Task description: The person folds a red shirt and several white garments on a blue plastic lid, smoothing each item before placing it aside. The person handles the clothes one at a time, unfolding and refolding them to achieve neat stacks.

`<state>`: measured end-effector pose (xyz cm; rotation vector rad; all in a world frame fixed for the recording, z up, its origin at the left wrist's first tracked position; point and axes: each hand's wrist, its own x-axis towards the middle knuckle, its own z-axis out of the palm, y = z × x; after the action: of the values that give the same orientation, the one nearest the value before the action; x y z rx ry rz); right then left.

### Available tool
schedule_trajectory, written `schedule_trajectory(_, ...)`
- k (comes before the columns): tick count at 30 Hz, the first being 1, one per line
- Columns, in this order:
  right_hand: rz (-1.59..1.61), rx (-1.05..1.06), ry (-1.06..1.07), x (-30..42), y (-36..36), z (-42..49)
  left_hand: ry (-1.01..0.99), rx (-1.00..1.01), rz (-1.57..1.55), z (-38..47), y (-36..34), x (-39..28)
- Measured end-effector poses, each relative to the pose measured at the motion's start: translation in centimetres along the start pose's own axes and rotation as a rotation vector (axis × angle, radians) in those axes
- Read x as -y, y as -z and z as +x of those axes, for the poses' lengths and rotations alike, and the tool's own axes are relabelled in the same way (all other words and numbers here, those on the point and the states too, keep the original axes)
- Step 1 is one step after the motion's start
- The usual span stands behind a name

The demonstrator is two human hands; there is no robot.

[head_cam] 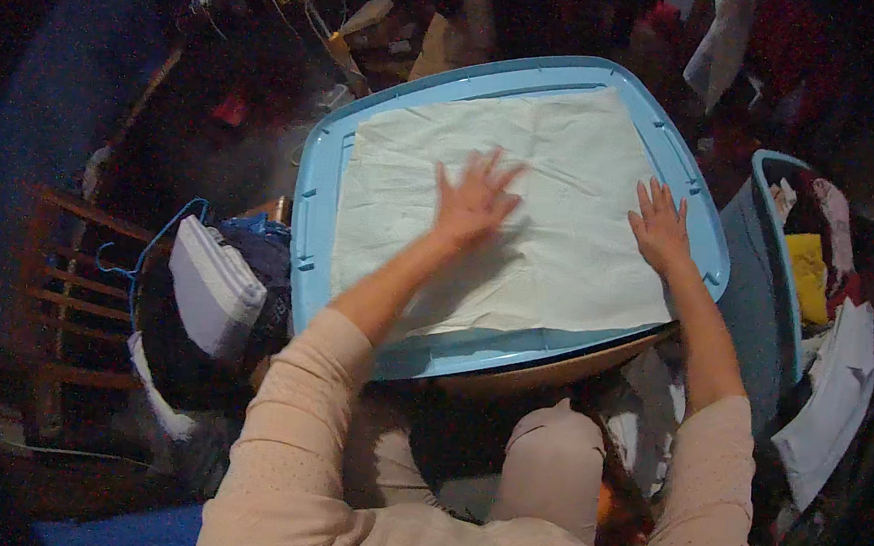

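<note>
A pale, creased rectangular cloth (412, 189) lies spread flat over a light blue plastic lid (312, 220) with a raised rim. Over the middle of the cloth is my left hand (475, 196), fingers spread and slightly blurred; whether it presses down cannot be told. My right hand (661, 230) rests near the cloth's right edge, palm down with fingers apart. Neither hand grips anything. Fine wrinkles cross the fabric, and its near edge stops short of the lid's front rim.
At left stand a wooden slatted chair (83, 296), a blue hanger (137, 262) and a folded striped white cloth (215, 286). On the right, a blue-grey bin (751, 292) holds fabrics and a yellow item (806, 277). A brown edge (551, 374) shows under the lid.
</note>
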<state>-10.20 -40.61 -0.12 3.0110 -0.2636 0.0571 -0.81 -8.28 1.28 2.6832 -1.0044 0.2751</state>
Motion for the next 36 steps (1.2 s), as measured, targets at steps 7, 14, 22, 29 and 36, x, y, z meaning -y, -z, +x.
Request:
schedule_trajectory(7, 0.032, 0.005, -0.003, -0.4, 0.1, -0.1, 0.155, 0.286, 0.122, -10.8, 1.6, 1.5)
schedule_trajectory(14, -0.015, 0.03, -0.041, 0.1, 0.9, -0.3, 0.293, 0.243, 0.149, -17.0, 4.9, 7.5)
schedule_trajectory(22, -0.101, -0.182, 0.184, 12.0, 3.7, -0.8, 0.31, 0.177, 0.157, -17.4, 4.3, 8.3)
schedule_trajectory(29, 0.301, 0.063, 0.506, 23.8, 3.4, -6.9, 0.297, 0.164, 0.163, -17.1, 4.3, 7.8)
schedule_trajectory(36, 0.076, 0.158, 0.26, 7.4, 3.7, -7.4, 0.317, 0.162, 0.136, -17.5, 4.9, 7.8)
